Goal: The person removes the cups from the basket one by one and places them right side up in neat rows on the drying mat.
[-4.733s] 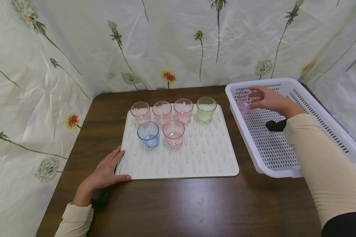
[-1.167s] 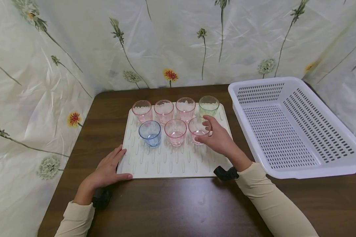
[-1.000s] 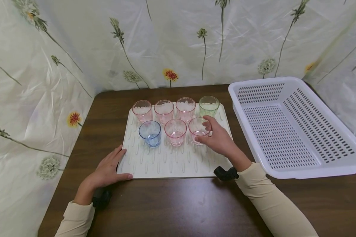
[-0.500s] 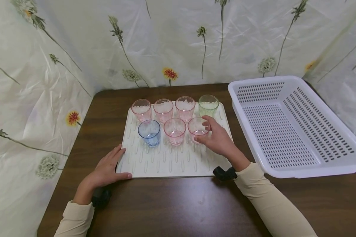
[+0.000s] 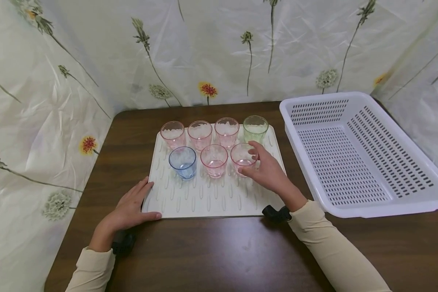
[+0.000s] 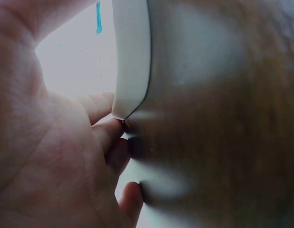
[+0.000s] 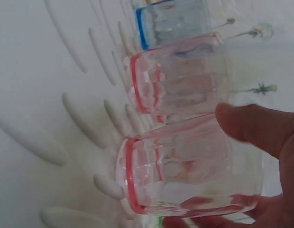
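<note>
My right hand (image 5: 266,168) holds a clear pink glass (image 5: 239,156) at the right end of the front row on a ribbed white mat (image 5: 219,202). In the right wrist view, the thumb lies on one side of this glass (image 7: 180,175) and the fingers on the other. The glass stands upright on the mat. Left of it are another pink glass (image 5: 214,160) and a blue glass (image 5: 183,162). Behind stand three pink glasses (image 5: 200,138) and a green glass (image 5: 254,126). My left hand (image 5: 129,207) rests, fingers spread, against the mat's front left corner.
A white slotted basket (image 5: 310,174) sits on the right of the dark wooden table (image 5: 219,251). A flower-printed sheet (image 5: 219,48) hangs close behind the table and along its left side.
Several seconds ago my right hand held the pink glass inside the basket; it has since come left onto the mat. Over the last second both hands have stayed still, with a slight view shift.
</note>
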